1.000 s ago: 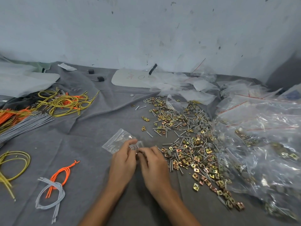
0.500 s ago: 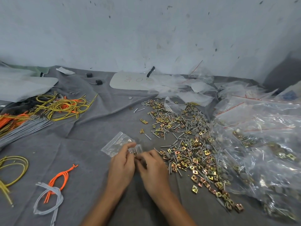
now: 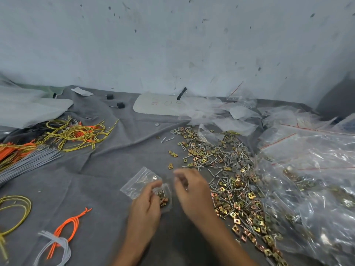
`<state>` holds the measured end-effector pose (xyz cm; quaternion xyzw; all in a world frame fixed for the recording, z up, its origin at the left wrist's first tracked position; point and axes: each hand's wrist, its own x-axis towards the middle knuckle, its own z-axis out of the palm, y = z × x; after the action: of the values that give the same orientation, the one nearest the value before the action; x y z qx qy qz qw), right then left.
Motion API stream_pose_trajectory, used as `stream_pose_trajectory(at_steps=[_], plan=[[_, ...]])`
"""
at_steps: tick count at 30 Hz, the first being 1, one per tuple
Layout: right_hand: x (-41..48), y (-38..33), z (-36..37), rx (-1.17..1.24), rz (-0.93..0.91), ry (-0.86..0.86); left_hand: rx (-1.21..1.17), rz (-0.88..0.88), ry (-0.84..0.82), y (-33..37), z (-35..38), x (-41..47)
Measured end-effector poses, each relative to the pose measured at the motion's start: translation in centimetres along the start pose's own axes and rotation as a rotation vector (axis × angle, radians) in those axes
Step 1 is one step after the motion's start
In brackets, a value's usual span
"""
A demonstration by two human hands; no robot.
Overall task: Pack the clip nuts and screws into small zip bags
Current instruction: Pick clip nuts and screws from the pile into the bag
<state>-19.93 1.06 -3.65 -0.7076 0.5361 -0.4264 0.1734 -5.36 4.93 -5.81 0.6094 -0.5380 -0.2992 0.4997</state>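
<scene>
- While left hand (image 3: 146, 210) pinches the zip bag (image 3: 166, 197), right hand (image 3: 192, 191) now lifts clear of it, blurred, grip unclear
- Judgement: fetching more clip nuts and screws (image 3: 221, 164)

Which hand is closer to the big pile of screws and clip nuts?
Right. The right hand sits beside the left edge of the pile of screws and clip nuts. The left hand is farther left, gripping the small zip bag.
</scene>
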Motion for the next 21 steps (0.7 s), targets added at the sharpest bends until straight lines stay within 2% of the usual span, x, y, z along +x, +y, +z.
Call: stream_pose_trajectory(at_steps=[4, 9, 12, 17, 21], plan=[[10.0, 2.4, -1.8, -0.129, 0.040, -0.044, -0.059, -0.048, -0.014, 0.3, 0.0, -0.2], [20.5, 5.7, -0.4, -0.334, 0.143, -0.160, -0.005, -0.108, -0.026, 0.0, 0.0, 0.1], [24.0, 6.9, 1.0, -0.437, 0.171, -0.225, -0.012, -0.143, -0.056, -0.1, 0.0, 0.3], [27.7, 7.8, 3.7, -0.499, 0.220, -0.309, 0.001, -0.202, 0.004, -0.6, 0.6, 0.8], [29.0, 7.8, 5.5, -0.623, 0.216, -0.421, -0.025, -0.224, -0.009, -0.4, 0.4, 1.1]])
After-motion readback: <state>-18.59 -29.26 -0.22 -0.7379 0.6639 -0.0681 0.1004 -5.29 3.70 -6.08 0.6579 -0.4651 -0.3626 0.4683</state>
